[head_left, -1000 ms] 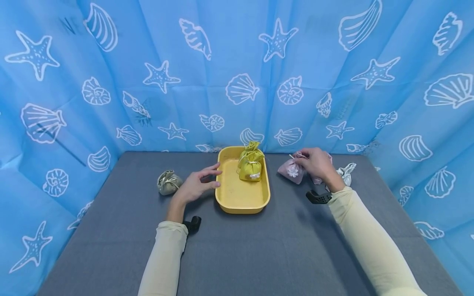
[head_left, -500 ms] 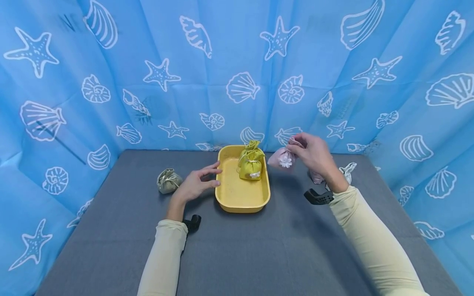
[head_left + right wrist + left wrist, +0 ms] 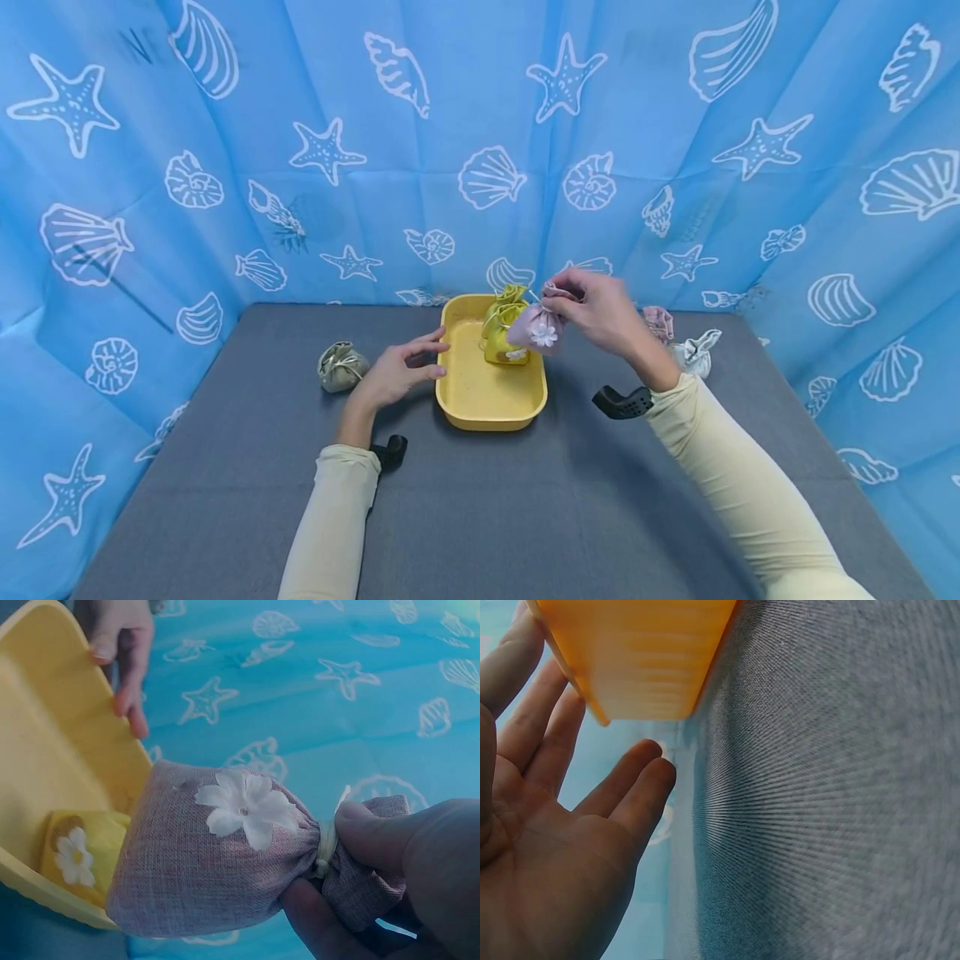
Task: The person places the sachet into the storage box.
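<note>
My right hand (image 3: 606, 315) pinches a pink drawstring pouch (image 3: 210, 859) by its gathered, tied neck; a white cloth flower decorates its side. The pouch hangs over the right rim of the yellow tray (image 3: 491, 408). In the head view it partly covers yellow-green pouches (image 3: 498, 337) standing in the tray's back right part. One of them shows a white flower in the right wrist view. My left hand (image 3: 401, 372) is at the tray's left side, its fingers extended and fingertips right at the rim. In the left wrist view its fingers (image 3: 547, 735) lie along the tray's outer wall.
An olive-grey pouch (image 3: 342, 367) sits left of my left hand. Beyond my right wrist are another pink pouch (image 3: 657, 323), partly hidden, and a whitish pouch (image 3: 697, 353). A blue seashell-print curtain (image 3: 480, 150) borders the grey cloth-covered table (image 3: 480, 517) at the back and sides.
My right hand has lifted the pink pouch off the table and carried it left to the tray's right rim. The second pink pouch shows more now. My left hand has stayed in place.
</note>
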### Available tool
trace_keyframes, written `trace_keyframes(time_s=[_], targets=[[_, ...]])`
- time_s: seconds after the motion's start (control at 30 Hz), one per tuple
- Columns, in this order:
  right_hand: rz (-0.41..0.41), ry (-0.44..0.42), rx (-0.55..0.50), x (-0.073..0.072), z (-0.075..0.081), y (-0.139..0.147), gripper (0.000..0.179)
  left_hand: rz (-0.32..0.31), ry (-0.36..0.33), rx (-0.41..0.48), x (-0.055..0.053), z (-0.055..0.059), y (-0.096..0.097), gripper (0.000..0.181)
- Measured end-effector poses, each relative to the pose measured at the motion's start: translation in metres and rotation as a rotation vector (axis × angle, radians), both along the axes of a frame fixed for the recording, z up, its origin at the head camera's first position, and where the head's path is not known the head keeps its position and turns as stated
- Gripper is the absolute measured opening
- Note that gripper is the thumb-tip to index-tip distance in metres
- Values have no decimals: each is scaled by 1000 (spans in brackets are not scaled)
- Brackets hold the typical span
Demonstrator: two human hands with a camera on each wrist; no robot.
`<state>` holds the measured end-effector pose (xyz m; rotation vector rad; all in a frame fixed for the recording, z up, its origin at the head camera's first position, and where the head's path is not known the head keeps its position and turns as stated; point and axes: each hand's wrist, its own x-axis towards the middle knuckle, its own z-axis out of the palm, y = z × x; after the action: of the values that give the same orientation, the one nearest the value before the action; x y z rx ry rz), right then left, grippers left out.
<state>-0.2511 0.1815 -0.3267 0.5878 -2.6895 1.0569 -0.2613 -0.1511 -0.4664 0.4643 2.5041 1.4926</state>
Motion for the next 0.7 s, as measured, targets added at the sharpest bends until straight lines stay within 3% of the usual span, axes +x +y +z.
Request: trace_keyframes(time_s=[0.23, 0.53, 0.7], targets=[[82, -46, 29, 2, -14, -13, 13, -1, -10, 2, 1, -1, 1, 49], [105, -110, 15, 0, -27, -20, 13, 0, -11, -7, -2, -2, 1, 49], [162, -113, 41, -3, -36, -22, 14, 4, -6, -5, -1, -2, 0, 49]])
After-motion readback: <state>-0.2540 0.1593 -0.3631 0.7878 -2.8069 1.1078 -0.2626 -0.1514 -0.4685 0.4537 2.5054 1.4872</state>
